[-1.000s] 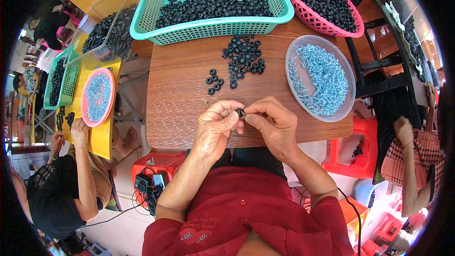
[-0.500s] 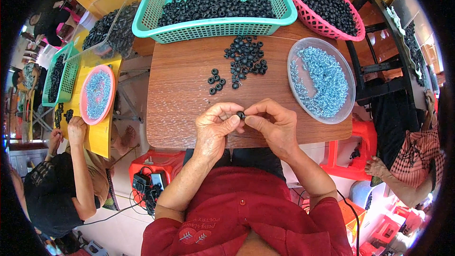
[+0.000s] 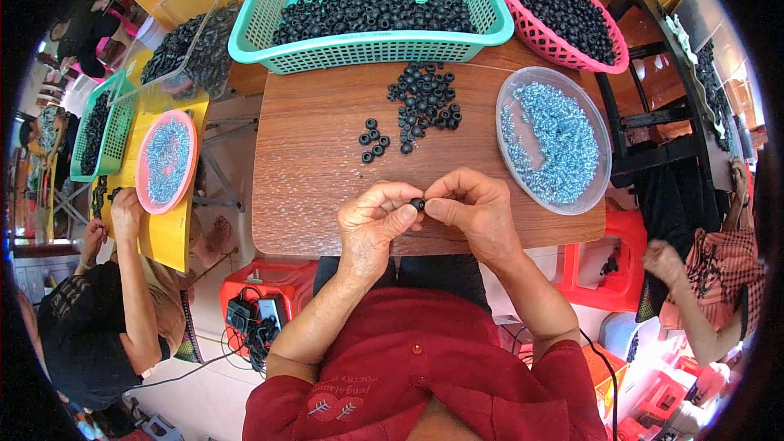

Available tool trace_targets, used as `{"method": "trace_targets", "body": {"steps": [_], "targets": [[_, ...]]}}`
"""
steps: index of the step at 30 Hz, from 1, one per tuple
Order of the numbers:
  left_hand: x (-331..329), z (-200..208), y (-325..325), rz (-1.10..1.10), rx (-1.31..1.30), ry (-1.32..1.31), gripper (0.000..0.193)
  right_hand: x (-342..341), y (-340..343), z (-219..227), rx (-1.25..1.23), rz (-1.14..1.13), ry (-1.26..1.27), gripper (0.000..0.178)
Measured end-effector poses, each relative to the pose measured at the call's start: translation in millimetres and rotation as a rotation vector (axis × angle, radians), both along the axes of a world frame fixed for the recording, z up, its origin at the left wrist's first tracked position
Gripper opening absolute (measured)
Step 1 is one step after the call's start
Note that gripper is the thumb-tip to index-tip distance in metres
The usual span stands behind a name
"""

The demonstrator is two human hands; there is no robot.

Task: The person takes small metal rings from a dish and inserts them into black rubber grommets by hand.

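Over the near edge of the wooden table, my two hands meet at one small black round part (image 3: pixel 418 204) with a hole in it. My left hand (image 3: pixel 374 227) pinches it between thumb and fingers. My right hand (image 3: pixel 475 211) is closed at its other side, thumb and forefinger touching it; whether a tiny piece sits between those fingertips is hidden. Beyond my hands lie several loose black ring-shaped parts (image 3: pixel 374 144) and a larger pile of them (image 3: pixel 425 100). On the right stands a clear round tub (image 3: pixel 508 173) of small light-blue translucent pieces (image 3: pixel 563 147).
A green basket (image 3: pixel 367 57) and a pink basket (image 3: pixel 563 55), both full of black parts, stand at the table's far side. Left, a co-worker's hand (image 3: pixel 126 214) works at a yellow table (image 3: pixel 167 245). Another person's hand (image 3: pixel 665 263) is at right, near a red stool (image 3: pixel 625 265).
My hands have barely moved; the black part has shifted and turned slightly in my fingers. The hand of the person on the right has risen. The left co-worker's hand has moved slightly.
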State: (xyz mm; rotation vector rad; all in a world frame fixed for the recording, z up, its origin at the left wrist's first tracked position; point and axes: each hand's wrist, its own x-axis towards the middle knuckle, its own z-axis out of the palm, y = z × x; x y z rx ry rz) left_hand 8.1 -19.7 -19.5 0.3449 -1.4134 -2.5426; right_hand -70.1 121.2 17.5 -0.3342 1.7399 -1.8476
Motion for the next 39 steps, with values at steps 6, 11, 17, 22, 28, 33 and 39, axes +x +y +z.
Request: {"method": "trace_targets", "body": {"steps": [6, 11, 17, 22, 28, 33, 39], "targets": [[-1.4, 2.3, 0.7, -0.006, 0.056, -0.013, 0.017, 7.3, -4.8, 4.7, -0.011, -0.063, 0.185, 0.004], [-0.8, 3.1, 0.3, 0.002, 0.025, -0.022, 0.017, 9.0, -5.4, 6.2, 0.002, -0.055, 0.203, 0.004], [-1.6, 2.8, 2.1, -0.012, 0.081, 0.001, 0.017, 12.0, -6.5, 6.1, -0.122, -0.096, 0.102, 0.009], [-0.3, 5.2, 0.8, -0.011, 0.058, 0.018, 0.017, 10.9, -7.9, 1.5, 0.103, -0.083, 0.419, 0.010], [-3.5, 10.1, 4.3, 0.014, 0.128, -0.020, 0.020, 10.2, -11.4, -6.6, 0.172, -0.123, 0.906, 0.017], [-2.6, 7.1, 3.8, 0.047, 0.072, -0.025, 0.022, 20.0, -17.5, -10.2, 0.305, -0.133, 1.365, 0.030], [-0.5, -0.8, 1.9, 0.025, 0.124, -0.087, 0.020, -4.1, -11.5, -6.1, 0.187, -0.066, 1.061, 0.019]]}}
